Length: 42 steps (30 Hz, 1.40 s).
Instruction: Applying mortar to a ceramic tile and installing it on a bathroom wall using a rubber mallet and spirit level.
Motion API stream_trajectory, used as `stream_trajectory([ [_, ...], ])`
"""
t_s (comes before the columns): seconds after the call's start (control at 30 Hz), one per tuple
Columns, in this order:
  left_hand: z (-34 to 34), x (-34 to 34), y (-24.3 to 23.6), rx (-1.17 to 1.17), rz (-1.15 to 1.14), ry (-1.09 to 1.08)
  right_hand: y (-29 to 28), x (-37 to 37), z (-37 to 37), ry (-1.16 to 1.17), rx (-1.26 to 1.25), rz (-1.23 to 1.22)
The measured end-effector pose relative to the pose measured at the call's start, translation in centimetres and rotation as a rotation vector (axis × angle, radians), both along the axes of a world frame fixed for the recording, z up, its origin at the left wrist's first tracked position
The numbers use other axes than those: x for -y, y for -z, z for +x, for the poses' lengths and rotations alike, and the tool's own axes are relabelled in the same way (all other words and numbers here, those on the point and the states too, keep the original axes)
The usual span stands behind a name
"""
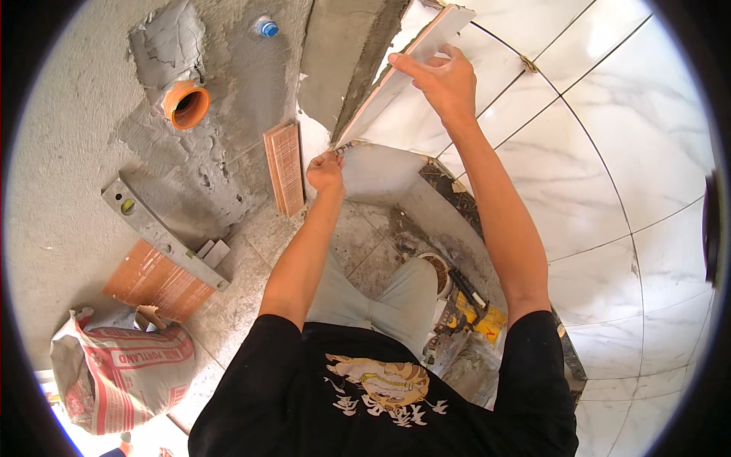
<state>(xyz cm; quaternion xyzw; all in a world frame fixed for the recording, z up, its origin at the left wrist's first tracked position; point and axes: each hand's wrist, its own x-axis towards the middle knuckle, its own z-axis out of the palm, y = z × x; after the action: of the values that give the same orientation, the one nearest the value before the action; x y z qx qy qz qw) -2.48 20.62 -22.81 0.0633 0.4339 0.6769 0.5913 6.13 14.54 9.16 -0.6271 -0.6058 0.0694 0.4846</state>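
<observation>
A long, narrow white tile strip (407, 72) stands slanted against a mortar-coated wall strip (358, 65), between the bare grey wall and the marbled tiles. My right hand (445, 85) grips its upper part, with thumb and fingers spread along it. At the strip's lower end, my left hand (326, 172) is closed with the fingers pinched at the corner. The fingertips there are partly hidden. Just left of that hand, several narrow tile pieces (284, 169) lean upright against the wall, brown backs showing.
White marbled tiles (586, 160) cover the right side. An orange pipe end (186, 105) and blue plug (267, 28) stick out of the left wall. A spirit level (164, 232) leans over a brown-backed tile (156, 278) near a cement bag (126, 373). A yellow power tool (468, 316) lies right of my legs.
</observation>
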Motion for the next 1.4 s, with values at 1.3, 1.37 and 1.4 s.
stream_trajectory([
  [1.3, -0.4, 0.5, 0.3, 0.245, 0.006, 0.051, 1.0, -2.0, -1.6, 0.09, 0.083, -0.082],
  [1.37, -0.2, 0.6, 0.2, 0.256, 0.01, 0.046, 1.5, -2.5, -1.6, 0.104, 0.091, -0.054],
  [1.4, -0.2, 0.7, 0.2, 0.256, 0.014, 0.043, 1.7, -2.7, -1.7, 0.114, 0.098, -0.026],
])
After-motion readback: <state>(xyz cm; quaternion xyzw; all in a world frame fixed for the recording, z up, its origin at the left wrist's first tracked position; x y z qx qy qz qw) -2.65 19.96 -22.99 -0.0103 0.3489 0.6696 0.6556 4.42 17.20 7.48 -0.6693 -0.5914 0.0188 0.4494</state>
